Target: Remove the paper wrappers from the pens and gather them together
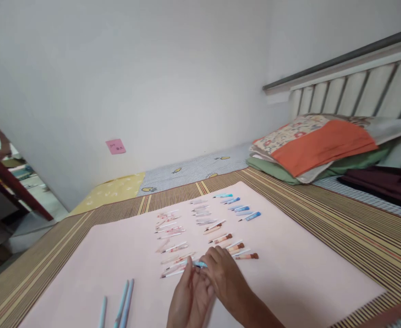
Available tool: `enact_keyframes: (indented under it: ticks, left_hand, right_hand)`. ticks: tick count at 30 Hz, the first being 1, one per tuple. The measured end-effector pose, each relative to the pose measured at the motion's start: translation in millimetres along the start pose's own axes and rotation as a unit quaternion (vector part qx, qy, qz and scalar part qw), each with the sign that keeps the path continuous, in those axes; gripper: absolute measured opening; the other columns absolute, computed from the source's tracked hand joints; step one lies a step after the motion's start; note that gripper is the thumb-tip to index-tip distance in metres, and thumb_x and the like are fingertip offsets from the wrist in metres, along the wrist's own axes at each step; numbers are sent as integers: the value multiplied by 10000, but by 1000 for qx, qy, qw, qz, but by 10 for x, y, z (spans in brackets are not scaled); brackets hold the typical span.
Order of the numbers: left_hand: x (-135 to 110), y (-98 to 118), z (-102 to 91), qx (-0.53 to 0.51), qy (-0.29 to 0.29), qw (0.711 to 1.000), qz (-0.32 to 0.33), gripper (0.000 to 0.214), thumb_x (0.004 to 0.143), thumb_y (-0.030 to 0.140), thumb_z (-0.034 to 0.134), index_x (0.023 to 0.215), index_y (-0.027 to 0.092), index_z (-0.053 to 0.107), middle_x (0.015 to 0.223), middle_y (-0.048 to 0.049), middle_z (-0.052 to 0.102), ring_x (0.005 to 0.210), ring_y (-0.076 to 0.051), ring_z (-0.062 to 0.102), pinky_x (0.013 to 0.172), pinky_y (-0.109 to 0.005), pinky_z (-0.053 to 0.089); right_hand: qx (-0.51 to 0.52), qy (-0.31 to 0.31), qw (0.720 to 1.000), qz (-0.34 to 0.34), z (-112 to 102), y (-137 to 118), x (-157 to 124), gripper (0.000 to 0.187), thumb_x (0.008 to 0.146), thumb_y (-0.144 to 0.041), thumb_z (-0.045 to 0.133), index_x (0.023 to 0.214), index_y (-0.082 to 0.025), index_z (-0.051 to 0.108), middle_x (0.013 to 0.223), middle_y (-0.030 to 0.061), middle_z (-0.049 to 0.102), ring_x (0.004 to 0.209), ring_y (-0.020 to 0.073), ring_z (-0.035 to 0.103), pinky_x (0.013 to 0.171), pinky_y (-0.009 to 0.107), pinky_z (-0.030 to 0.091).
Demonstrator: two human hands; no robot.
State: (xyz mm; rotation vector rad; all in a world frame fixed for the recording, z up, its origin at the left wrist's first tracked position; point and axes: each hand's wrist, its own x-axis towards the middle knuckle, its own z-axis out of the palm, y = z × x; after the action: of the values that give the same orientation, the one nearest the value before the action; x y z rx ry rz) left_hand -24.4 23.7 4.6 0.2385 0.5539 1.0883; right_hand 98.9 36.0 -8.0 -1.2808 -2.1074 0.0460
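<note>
A light blue pen (200, 263) is held between my two hands above the pale pink sheet (118, 255). My right hand (225, 275) has its fingers closed around the pen's right end. From the other side, my left hand (191, 294) grips it with the thumb along the near end, palm turned up. My fingers hide part of the pen. Just beyond my hands lie several pink and white pens (173, 248) in a column. Brown-capped pens (236, 247) rest right beside my right hand.
Several blue pens (243, 208) and pale grey pens (203, 212) lie farther back. Three light blue pens (123, 303) sit at the near left. Around the sheet is a striped mat (282, 191). Cushions (316, 146) are stacked at the right, by a radiator (353, 91).
</note>
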Motion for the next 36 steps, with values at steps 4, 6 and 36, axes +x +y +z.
enact_keyframes:
  ticks: [4, 6, 36]
  left_hand:
    - [-13, -5, 39, 1, -36, 999, -17, 281, 940, 346, 570, 838, 107, 676, 790, -94, 708, 763, -178, 685, 809, -314, 535]
    - [-27, -8, 70, 5, -58, 998, -18, 277, 939, 351, 570, 879, 106, 686, 836, -103, 716, 804, -186, 687, 844, -320, 527]
    - [385, 57, -581, 91, -116, 989, -34, 500, 916, 488, 532, 1234, 137, 691, 1445, -211, 525, 1372, -381, 420, 1174, -549, 227]
  right_hand:
    - [19, 0, 1000, 17, -26, 43, -12, 103, 953, -145, 534, 904, -209, 597, 934, 50, 609, 884, 237, 544, 763, 363, 433]
    - [59, 2, 998, 29, -27, 68, -7, 109, 943, -126, 536, 931, -211, 603, 955, 46, 611, 899, 226, 550, 783, 348, 445]
    - [-51, 16, 997, 47, -569, 2365, -123, 255, 924, -136, 554, 1082, -263, 709, 1011, 54, 667, 949, 232, 591, 807, 385, 434]
